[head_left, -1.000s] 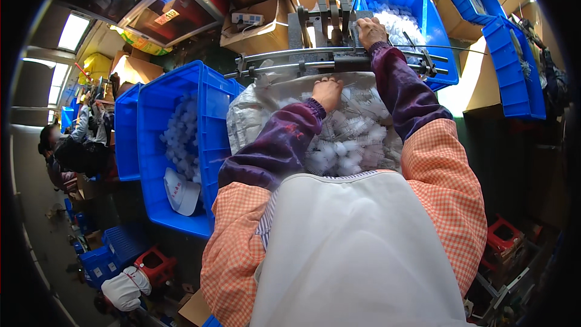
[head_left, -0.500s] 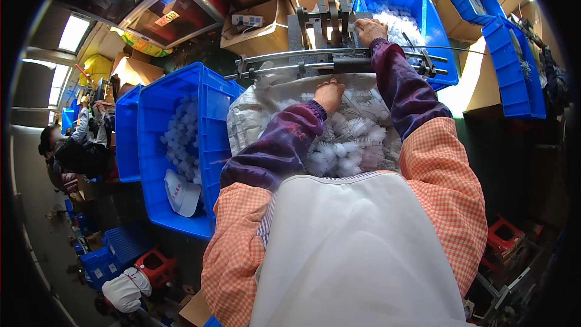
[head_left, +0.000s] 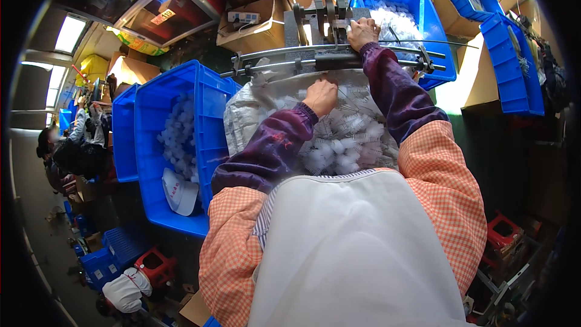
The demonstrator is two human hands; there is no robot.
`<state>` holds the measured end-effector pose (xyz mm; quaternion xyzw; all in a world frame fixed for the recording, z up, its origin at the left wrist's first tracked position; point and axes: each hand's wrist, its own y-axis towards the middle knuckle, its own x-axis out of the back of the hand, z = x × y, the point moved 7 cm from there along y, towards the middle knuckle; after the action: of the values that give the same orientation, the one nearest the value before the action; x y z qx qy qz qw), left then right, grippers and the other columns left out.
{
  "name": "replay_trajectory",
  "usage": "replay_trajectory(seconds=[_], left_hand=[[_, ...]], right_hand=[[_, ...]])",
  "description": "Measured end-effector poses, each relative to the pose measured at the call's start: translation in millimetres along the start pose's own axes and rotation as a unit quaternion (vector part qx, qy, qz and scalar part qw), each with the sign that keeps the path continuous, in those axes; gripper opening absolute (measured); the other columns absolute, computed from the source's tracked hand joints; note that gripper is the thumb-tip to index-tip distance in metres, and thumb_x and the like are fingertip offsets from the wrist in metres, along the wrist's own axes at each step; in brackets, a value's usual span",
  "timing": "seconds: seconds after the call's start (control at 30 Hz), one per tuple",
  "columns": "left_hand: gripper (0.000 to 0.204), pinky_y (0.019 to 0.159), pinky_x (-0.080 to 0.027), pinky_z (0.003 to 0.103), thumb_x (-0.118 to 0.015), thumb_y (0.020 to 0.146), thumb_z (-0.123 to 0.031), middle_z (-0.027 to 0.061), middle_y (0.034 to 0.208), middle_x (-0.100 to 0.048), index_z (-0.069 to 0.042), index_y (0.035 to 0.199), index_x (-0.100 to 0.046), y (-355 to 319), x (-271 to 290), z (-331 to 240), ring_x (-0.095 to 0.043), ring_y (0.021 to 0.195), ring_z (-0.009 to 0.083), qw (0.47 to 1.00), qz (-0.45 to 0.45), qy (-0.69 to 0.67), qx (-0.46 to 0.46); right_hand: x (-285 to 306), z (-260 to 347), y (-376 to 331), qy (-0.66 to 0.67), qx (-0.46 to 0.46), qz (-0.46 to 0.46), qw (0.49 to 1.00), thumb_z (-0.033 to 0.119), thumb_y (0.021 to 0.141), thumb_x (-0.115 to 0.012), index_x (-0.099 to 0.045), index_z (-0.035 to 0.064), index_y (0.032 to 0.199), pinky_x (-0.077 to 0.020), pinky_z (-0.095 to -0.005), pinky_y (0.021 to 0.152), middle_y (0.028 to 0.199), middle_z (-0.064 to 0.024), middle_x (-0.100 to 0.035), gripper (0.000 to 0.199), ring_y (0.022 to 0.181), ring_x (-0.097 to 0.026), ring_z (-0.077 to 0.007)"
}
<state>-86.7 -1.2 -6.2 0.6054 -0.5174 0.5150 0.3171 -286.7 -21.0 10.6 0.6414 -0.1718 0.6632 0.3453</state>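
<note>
My left hand (head_left: 321,97) is above an open pale sack (head_left: 239,115), its fingers curled in; whatever they pinch is too small to make out. A heap of small white bristled brush pieces (head_left: 345,136), some with thin wire-like parts, fills the sack in front of my apron. My right hand (head_left: 364,33) reaches farther ahead to a dark metal bench machine (head_left: 330,21). Its fingers are bent against the machine's right side, and what lies under them is hidden. Metal rods (head_left: 272,63) run crosswise between the machine and the sack.
On the left stands a blue bin (head_left: 203,139) holding white tufted pieces and a white cap (head_left: 180,192). Another blue bin (head_left: 433,36) with white pieces sits behind the machine's right side. Cardboard boxes (head_left: 254,30) are at the back. A person (head_left: 75,151) works far left.
My left hand has shifted slightly left, and its fingers stay curled. My right hand has moved a little left and nearer along the machine. The view has tilted slightly.
</note>
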Motion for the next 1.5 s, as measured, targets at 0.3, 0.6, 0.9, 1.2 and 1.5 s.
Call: replay_trajectory(seconds=[0.3,0.6,0.9,1.2,1.5], left_hand=[[0.011,0.062,-0.051,0.038,-0.052,0.072,0.0,0.0193,0.076,-0.061,0.0,0.083,-0.048,-12.8,27.4,5.0,-0.062,0.074,0.0318,0.995,-0.097,0.006,0.001],[0.01,0.06,-0.05,0.037,-0.051,0.071,0.001,0.0159,0.075,-0.06,-0.001,0.082,-0.049,-33.4,72.0,-8.1,-0.062,0.072,0.0305,0.988,-0.141,0.055,0.002],[0.01,0.061,-0.05,0.037,-0.051,0.074,-0.001,0.0153,0.076,-0.06,-0.002,0.084,-0.051,-36.8,91.8,-10.1,-0.061,0.071,0.0319,0.983,-0.185,-0.003,-0.008],[0.014,0.063,-0.048,0.038,-0.056,0.08,-0.01,0.0167,0.075,-0.062,0.0,0.091,-0.055,-23.6,107.2,-26.9,-0.062,0.072,0.0307,0.936,-0.278,-0.202,-0.078],[0.036,0.068,-0.048,0.04,-0.059,0.08,-0.03,0.0173,0.085,-0.063,0.003,0.095,-0.054,8.4,37.4,1.5,-0.061,0.079,0.0338,0.997,-0.03,-0.059,0.049]], right_hand=[[6.6,28.1,-4.5,0.003,0.044,-0.038,0.998,0.03,0.08,-0.048,-0.063,0.0115,0.093,-0.0246,-0.0455,0.091,0.102,-0.009,-0.054,0.027,0.108,-0.041,-0.0262],[3.5,-38.6,8.8,0.05,-0.002,0.009,0.999,0.022,0.082,-0.045,-0.059,0.0113,0.102,-0.0325,-0.0429,0.091,0.107,-0.0108,-0.055,0.027,0.105,-0.052,-0.0257],[40.6,-95.6,24.7,-0.059,-0.119,0.001,0.991,0.022,0.079,-0.049,-0.053,0.0139,0.112,-0.0402,-0.0436,0.084,0.102,-0.0159,-0.059,0.033,0.097,-0.057,-0.029],[84.8,14.1,-85.8,0.369,0.351,0.168,0.844,0.008,0.078,-0.052,-0.054,0.0055,0.114,-0.0433,-0.0297,0.082,0.108,-0.0141,-0.057,0.036,0.09,-0.057,-0.0206],[35.8,-22.9,-18.2,0.188,0.096,-0.014,0.977,0.023,0.082,-0.054,-0.059,0.0088,0.094,-0.045,-0.0378,0.074,0.09,-0.0073,-0.061,0.019,0.086,-0.058,-0.0286]])
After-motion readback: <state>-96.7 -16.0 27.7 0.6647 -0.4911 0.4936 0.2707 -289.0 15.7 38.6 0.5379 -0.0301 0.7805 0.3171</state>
